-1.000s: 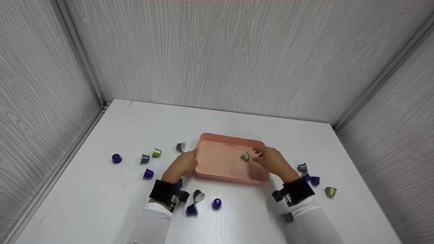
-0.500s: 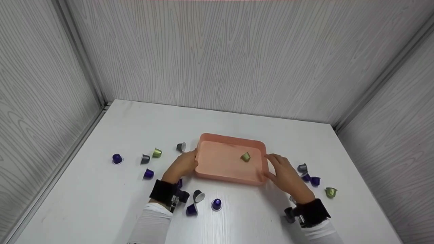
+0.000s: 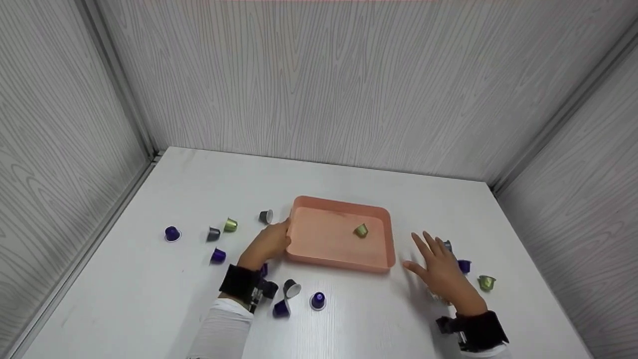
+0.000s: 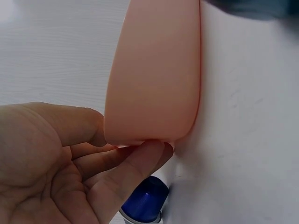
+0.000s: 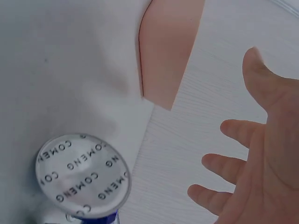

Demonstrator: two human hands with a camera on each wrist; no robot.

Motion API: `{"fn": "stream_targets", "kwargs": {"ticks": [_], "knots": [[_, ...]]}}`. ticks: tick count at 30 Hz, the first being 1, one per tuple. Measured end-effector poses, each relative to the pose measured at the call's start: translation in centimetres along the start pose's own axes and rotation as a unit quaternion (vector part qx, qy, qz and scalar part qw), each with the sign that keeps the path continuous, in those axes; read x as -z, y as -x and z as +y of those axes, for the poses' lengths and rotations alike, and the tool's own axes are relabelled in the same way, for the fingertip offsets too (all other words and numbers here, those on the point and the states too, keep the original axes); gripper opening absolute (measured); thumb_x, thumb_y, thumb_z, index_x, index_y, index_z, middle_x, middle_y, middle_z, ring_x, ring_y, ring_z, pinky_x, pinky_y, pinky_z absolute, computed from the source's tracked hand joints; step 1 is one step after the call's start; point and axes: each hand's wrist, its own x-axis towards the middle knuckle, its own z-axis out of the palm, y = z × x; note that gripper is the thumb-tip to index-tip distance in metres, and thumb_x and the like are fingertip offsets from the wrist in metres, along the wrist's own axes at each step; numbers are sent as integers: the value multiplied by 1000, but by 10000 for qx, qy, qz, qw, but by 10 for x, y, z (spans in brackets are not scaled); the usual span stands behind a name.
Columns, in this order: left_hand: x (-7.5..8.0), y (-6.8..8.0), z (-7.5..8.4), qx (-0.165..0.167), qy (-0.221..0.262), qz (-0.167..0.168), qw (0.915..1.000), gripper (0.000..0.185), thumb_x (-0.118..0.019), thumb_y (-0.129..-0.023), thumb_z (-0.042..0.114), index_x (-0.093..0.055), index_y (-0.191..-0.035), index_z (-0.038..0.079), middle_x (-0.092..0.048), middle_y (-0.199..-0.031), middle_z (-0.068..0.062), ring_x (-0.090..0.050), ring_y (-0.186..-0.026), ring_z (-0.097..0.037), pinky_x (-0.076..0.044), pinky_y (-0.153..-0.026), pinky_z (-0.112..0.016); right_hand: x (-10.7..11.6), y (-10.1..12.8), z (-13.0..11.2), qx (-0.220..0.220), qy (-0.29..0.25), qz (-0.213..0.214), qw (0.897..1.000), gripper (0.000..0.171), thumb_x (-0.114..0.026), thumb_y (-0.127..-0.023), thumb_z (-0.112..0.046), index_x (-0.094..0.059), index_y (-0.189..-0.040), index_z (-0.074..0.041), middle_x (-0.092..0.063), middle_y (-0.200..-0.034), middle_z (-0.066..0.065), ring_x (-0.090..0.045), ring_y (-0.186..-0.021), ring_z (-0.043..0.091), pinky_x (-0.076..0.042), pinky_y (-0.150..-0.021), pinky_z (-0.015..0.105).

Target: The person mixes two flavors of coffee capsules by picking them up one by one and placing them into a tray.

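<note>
The left hand (image 3: 266, 244) is gripping the left wall of the pink tray (image 3: 329, 249), its fingers (image 4: 135, 163) curling under the rim. The tray is sitting mid-bench with a green capsule (image 3: 361, 230) lying inside. The right hand (image 3: 441, 271) is hovering beside the tray's right wall, fingers spread, holding nothing, among scattered capsules (image 3: 464, 266).

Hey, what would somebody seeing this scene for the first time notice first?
A shallow salmon-pink plastic tray sits mid-table, holding a single olive-green coffee capsule. The left hand grips the tray's left edge, while the right hand hovers spread open to its right. Purple, grey and green capsules lie scattered on the white table on both sides.
</note>
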Motion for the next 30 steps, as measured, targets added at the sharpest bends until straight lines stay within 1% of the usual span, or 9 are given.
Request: {"fn": "stream_targets", "kwargs": {"ticks": [2, 5, 8, 12, 15, 19, 22, 24, 30], "knots": [[0, 0, 0, 26, 16, -15, 10000, 57, -50, -88, 1, -41, -144, -7, -62, -120, -24, -58, -96, -30, -47, -90, -49, 2, 4, 4, -123, 17, -135, 9998, 78, -52, -96, -52, -25, -155, -9, -19, -157, 26, -15, -139, 55, -19, -103, 73], [0, 0, 0, 14, -12, -17, 10000, 58, -50, -88, 1, -40, -144, -8, -61, -123, -25, -58, -97, -30, -46, -91, -49, 3, 10, 11, -277, -4, -313, 9991, 78, -49, -98, -52, -23, -156, -8, -17, -157, 26, -14, -139, 56, -20, -100, 76], [-1, -1, -1, -20, -60, -21, 10000, 58, -50, -89, 1, -39, -144, -9, -60, -125, -25, -58, -97, -30, -47, -91, -48, 4, 16, 16, -448, -34, -547, 9975, 80, -45, -97, -57, -21, -156, -9, -15, -158, 26, -13, -138, 57, -20, -97, 79], [-1, -1, -2, -160, -171, 49, 9997, 57, -51, -87, 0, -40, -142, -11, -63, -116, -26, -58, -91, -30, -48, -86, -48, 4, 22, 21, -571, -10, -884, 9944, 84, -43, -95, -63, -21, -156, -8, -13, -157, 29, -13, -136, 61, -23, -93, 81], [-2, -1, -2, -213, -210, 98, 9995, 57, -52, -86, -1, -41, -141, -12, -65, -111, -25, -58, -88, -30, -49, -84, -49, 2, 27, 24, -494, -52, -1067, 9931, 86, -46, -95, -61, -23, -155, -5, -15, -155, 33, -15, -134, 62, -24, -94, 79], [-1, -1, -2, -126, -171, 46, 9998, 58, -51, -87, 0, -39, -143, -12, -63, -117, -26, -58, -91, -30, -48, -87, -48, -2, 34, 28, -400, -229, -1233, 9913, 82, -52, -95, -54, -27, -153, -1, -21, -151, 37, -19, -133, 62, -23, -99, 75], [-1, -1, -2, -107, -171, 39, 9998, 58, -51, -87, 0, -39, -143, -11, -63, -117, -26, -58, -91, -30, -48, -87, -48, -4, 37, 30, -416, -299, -1290, 9903, 75, -56, -96, -46, -32, -151, 0, -25, -149, 38, -26, -130, 62, -26, -99, 73], [-1, -1, -2, -101, -164, 51, 9998, 58, -51, -87, 0, -40, -143, -10, -64, -115, -25, -58, -91, -30, -48, -86, -48, -4, 38, 30, -424, -252, -1278, 9906, 70, -57, -97, -39, -34, -150, 0, -26, -148, 38, -30, -128, 62, -29, -98, 72], [-2, 0, -2, 23, -11, 32, 10000, 59, -51, -88, 0, -39, -145, -7, -62, -121, -23, -57, -92, -29, -47, -87, -46, -5, 38, 30, -375, 104, -1041, 9938, 54, -58, -98, -20, -42, -144, 4, -37, -143, 36, -44, -121, 56, -40, -95, 63]]}}
